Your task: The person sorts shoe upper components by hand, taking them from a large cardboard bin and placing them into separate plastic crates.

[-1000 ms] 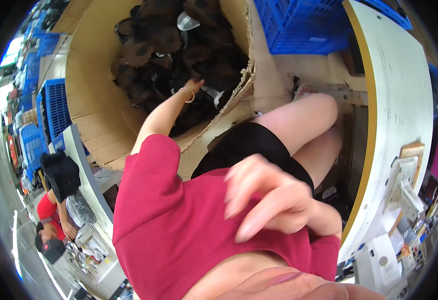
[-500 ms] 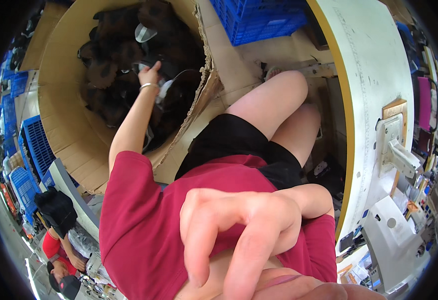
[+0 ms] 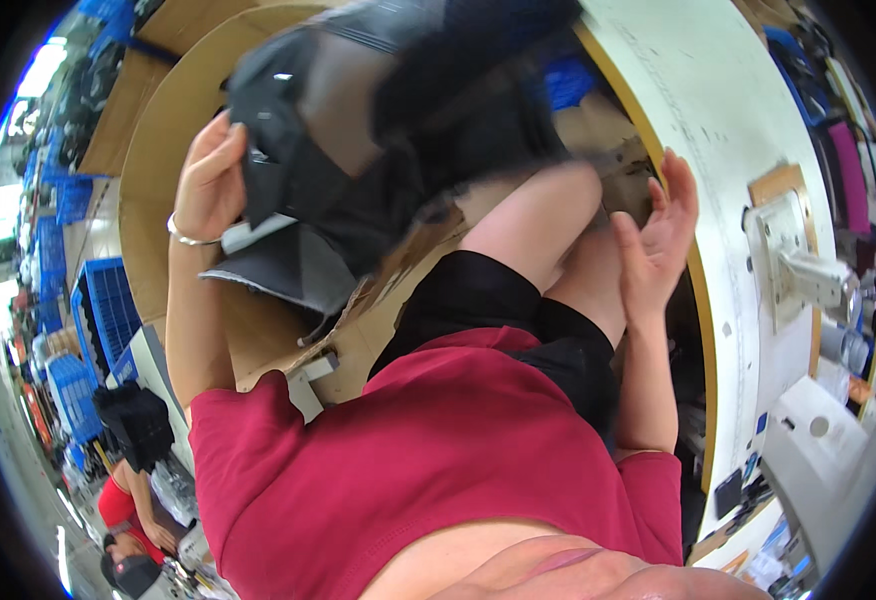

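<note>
Head view: the dark cloth bundle, partly blurred, hangs across the upper centre of the frame. My left hand, at upper left, grips its left edge, thumb on top, forearm upright. My right hand, right of centre, is raised and wide, fingers apart, holding nothing. Behind the bundle stands a cardboard box; a white table curves down the right, a blue crate sits at left, and another person bends at lower left.

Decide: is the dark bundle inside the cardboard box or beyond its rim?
Beyond it: the dark bundle stretches across the rim toward a knee.
</note>
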The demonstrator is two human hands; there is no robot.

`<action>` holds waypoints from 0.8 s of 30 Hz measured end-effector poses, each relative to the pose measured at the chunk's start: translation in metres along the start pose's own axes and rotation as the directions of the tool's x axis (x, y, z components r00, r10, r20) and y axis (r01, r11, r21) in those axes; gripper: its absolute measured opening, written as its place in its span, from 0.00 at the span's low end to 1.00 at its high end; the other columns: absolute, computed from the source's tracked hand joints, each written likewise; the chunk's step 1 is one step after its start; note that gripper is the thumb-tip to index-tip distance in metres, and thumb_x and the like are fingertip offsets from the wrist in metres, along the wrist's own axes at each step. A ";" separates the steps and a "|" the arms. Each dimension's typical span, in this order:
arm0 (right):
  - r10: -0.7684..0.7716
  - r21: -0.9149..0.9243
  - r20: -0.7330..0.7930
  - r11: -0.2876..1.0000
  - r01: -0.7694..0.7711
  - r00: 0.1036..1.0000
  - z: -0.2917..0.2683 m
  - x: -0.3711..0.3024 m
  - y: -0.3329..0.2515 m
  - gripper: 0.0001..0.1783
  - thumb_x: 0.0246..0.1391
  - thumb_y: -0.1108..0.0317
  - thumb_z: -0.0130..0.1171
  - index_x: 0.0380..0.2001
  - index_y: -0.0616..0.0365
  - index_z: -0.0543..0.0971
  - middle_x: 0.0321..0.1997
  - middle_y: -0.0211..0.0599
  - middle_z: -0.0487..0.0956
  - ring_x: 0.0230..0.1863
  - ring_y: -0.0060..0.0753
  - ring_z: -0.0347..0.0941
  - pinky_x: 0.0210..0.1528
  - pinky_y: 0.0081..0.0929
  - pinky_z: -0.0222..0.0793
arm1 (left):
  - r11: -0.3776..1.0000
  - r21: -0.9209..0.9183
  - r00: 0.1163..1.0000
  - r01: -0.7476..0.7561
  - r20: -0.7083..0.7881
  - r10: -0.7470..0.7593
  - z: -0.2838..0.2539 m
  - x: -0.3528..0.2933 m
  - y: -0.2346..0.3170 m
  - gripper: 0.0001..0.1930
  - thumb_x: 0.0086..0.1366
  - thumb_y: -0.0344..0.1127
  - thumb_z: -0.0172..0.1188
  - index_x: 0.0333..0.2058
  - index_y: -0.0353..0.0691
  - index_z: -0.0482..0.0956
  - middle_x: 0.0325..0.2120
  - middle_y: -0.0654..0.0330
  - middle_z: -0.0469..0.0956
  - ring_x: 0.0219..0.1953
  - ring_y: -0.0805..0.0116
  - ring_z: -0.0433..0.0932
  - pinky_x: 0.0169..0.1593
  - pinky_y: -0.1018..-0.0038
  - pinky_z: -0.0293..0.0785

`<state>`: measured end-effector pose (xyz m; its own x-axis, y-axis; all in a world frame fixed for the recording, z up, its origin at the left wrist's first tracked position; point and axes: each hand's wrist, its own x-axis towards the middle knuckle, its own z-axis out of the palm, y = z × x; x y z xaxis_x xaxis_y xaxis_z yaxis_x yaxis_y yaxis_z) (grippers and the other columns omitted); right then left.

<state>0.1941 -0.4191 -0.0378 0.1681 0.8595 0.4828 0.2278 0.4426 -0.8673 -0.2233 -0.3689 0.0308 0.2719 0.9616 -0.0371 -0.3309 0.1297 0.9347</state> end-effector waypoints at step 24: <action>0.291 -0.859 0.117 0.509 -0.050 0.949 -0.083 -0.063 -0.011 0.40 0.43 0.70 0.66 0.61 0.58 0.63 0.64 0.46 0.64 0.63 0.47 0.63 0.64 0.41 0.59 | -0.260 0.376 0.457 -0.889 0.754 -0.472 0.157 0.092 -0.083 0.35 0.39 0.44 0.72 0.52 0.51 0.75 0.57 0.56 0.68 0.61 0.53 0.63 0.63 0.59 0.59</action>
<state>0.2608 -0.4995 -0.0490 0.1134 0.9750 0.1913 0.9318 -0.0375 -0.3612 -0.0287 -0.3288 0.0053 0.9617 0.1955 -0.1921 0.1838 -0.9799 -0.0772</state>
